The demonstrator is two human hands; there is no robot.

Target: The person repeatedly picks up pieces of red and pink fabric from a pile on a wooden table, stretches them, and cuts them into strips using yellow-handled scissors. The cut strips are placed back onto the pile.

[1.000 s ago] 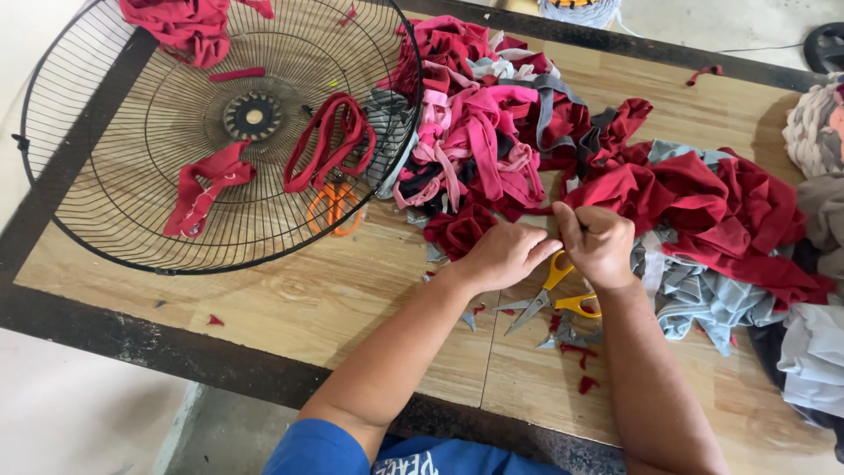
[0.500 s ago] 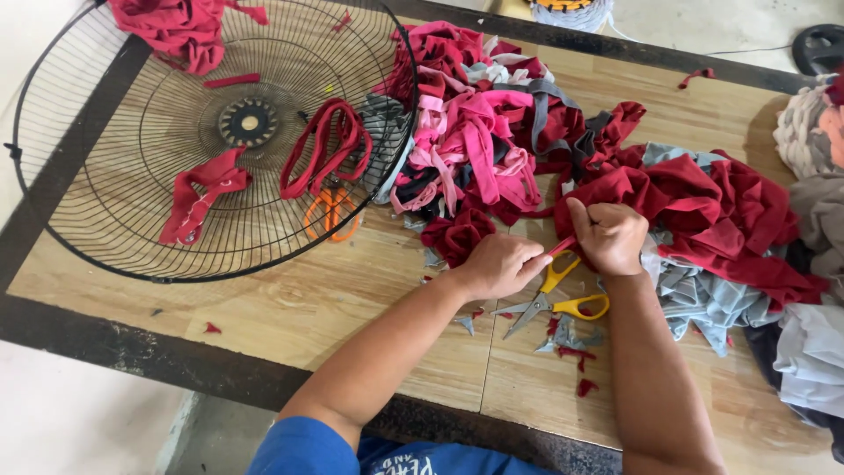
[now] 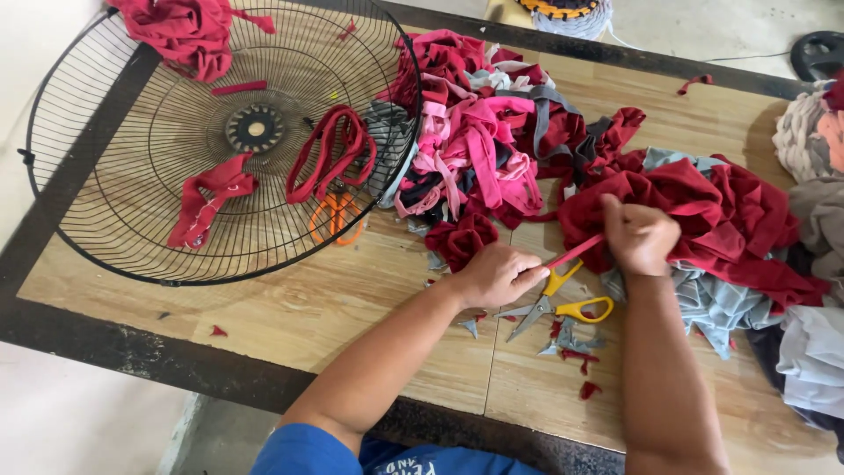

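A narrow red fabric strip [image 3: 576,252] is stretched taut between the two hands just above the yellow-handled scissors [image 3: 563,306] — the left hand [image 3: 497,274] pinches its lower end in closed fingers while the right hand [image 3: 640,236], clenched, grips the upper end where it leaves the dark red cloth heap [image 3: 703,211]. The scissors lie released on the wooden table [image 3: 352,308] directly under the hands, amid small fabric scraps [image 3: 571,347]. To the left of the scissors sits a wire fan guard [image 3: 132,176] holding red cloth loops [image 3: 334,154] over orange-handled scissors [image 3: 336,218] — beyond them, a pink and grey strip pile [image 3: 479,149].
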